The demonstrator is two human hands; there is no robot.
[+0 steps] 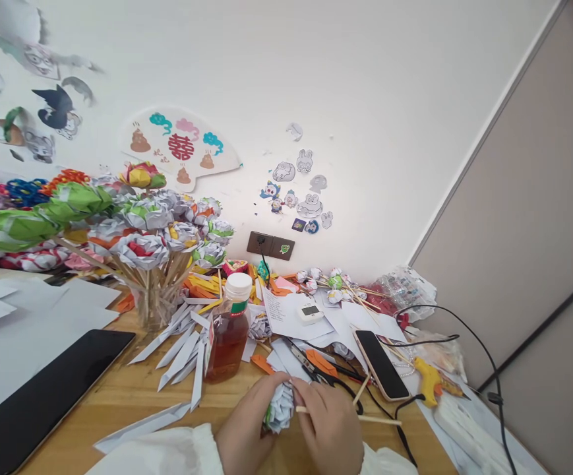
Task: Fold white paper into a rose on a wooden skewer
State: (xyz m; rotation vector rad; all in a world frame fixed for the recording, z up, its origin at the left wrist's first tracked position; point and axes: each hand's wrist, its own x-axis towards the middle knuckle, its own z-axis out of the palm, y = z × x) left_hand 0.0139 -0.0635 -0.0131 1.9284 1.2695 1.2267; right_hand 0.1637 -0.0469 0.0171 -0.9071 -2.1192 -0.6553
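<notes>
A folded paper flower (pixel 281 408), white-grey with a bit of green low on its left side, is in my left hand (pixel 249 422), whose fingers curl around it. My right hand (pixel 333 422) is closed, its fingertips meeting the flower's upper right edge. A thin wooden stick (pixel 380 419) runs crosswise through my right hand, its light end showing just right of the flower. Whether the stick touches the flower I cannot tell. Black-handled scissors (pixel 328 377) lie just beyond my hands, beside orange folded paper (pixel 322 363).
A bottle of amber liquid (pixel 227 336) stands left of the scissors. Folded white paper strips (pixel 180 349), a vase of paper flowers (pixel 152 297) and a black tablet (pixel 53 402) occupy the left. To the right lie a phone (pixel 382 365), a yellow glue gun (pixel 428 381) and a looping cable (pixel 496 369).
</notes>
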